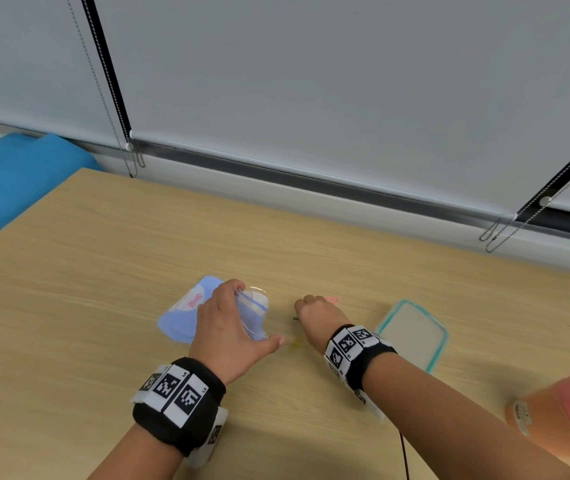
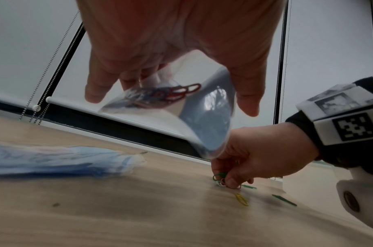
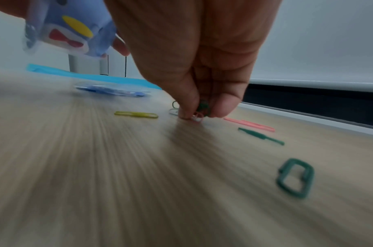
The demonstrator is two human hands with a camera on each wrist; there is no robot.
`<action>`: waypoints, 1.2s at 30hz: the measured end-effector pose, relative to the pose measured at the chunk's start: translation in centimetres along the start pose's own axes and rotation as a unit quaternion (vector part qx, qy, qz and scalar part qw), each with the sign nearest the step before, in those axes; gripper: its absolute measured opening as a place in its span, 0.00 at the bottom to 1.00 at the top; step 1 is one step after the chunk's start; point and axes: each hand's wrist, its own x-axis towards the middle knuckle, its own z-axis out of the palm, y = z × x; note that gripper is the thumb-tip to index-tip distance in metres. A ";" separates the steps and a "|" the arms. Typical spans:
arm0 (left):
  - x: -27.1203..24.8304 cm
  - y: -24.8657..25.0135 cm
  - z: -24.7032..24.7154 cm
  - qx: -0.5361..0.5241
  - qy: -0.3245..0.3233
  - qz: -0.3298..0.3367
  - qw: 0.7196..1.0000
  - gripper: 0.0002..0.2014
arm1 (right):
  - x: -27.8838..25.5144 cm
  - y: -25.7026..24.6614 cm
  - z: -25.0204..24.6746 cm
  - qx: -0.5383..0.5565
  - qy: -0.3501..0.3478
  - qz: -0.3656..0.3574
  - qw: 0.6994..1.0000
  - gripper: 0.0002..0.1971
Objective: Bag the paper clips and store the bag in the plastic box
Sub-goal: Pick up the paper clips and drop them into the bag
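The right hand [image 1: 318,315] hides in the head view what its fingertips pinch; only the wrist views show small clips there, smeared by blur, their number unclear. The clips inside the bag [image 2: 204,117] are warped by the plastic and partly covered by the left hand [image 2: 170,50], so they cannot be counted. An orange bottle [image 1: 560,415] is cut off by the right edge and blurred. The green clip [image 3: 295,178] nearest the right wrist camera is motion-blurred.
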 end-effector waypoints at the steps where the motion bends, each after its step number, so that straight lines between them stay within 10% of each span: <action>1: 0.0 0.0 0.1 -0.001 -0.002 0.000 1.000 0.50 | 0.1 0.0 0.0 -0.007 -0.003 0.001 1.000 0.18; 12: 0.2 -0.3 -0.6 0.006 0.012 -0.002 1.000 0.50 | -1.5 -0.9 0.4 0.017 -0.005 -0.118 0.993 0.11; 24: -0.3 -0.6 -0.2 0.005 0.003 0.000 1.000 0.51 | -3.2 -2.1 2.5 -0.030 -0.018 -0.080 0.996 0.16; 31: -0.7 0.1 0.6 0.017 -0.025 0.007 1.000 0.53 | -3.3 -1.4 -3.6 0.338 0.101 0.090 0.931 0.03; 36: -0.6 1.5 0.7 0.018 -0.012 0.037 0.999 0.51 | -3.5 -3.5 -9.6 0.390 0.060 0.064 0.917 0.04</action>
